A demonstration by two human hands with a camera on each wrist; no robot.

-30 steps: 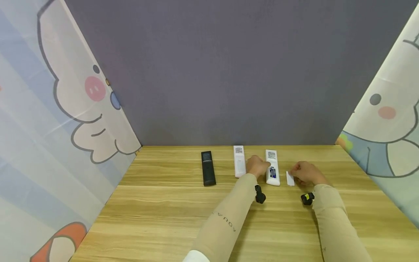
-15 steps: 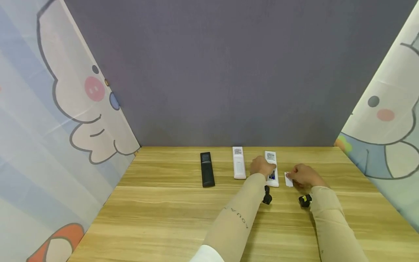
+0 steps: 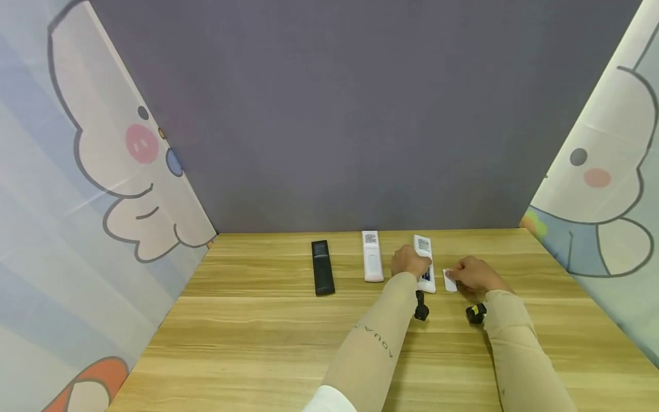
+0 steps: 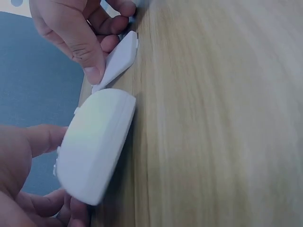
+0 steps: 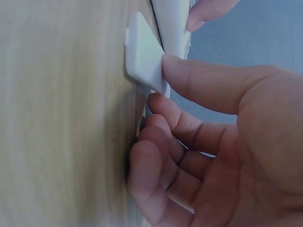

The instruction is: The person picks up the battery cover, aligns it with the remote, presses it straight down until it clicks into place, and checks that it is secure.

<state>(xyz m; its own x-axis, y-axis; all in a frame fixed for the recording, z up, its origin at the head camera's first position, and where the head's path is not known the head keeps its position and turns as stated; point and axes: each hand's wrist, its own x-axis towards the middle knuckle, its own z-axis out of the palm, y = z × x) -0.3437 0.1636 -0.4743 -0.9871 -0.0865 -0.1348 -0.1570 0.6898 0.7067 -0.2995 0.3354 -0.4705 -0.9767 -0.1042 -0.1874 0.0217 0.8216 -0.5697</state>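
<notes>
A white remote control (image 3: 423, 245) lies back side up at the right of the table, its battery compartment partly covered by my left hand. Blue batteries (image 3: 426, 275) show in that compartment. My left hand (image 3: 410, 261) grips the remote by its sides, with the thumb across it; the left wrist view shows the rounded end of the remote (image 4: 97, 142). Just to the right, my right hand (image 3: 477, 273) pinches a small white battery cover (image 5: 144, 56) between thumb and fingers. The cover is tilted, close to the tabletop and beside the remote.
Another white remote (image 3: 373, 257) with its back up lies left of my left hand. Further left is a black remote (image 3: 322, 269). A dark grey panel (image 3: 329, 114) stands along the table's back edge, and printed curtains (image 3: 92, 240) flank both sides.
My left hand has moved right, from the remote's left edge to across its battery compartment. The right hand keeps its pinch on the cover, which stays beside the remote. The head view shifts slightly.
</notes>
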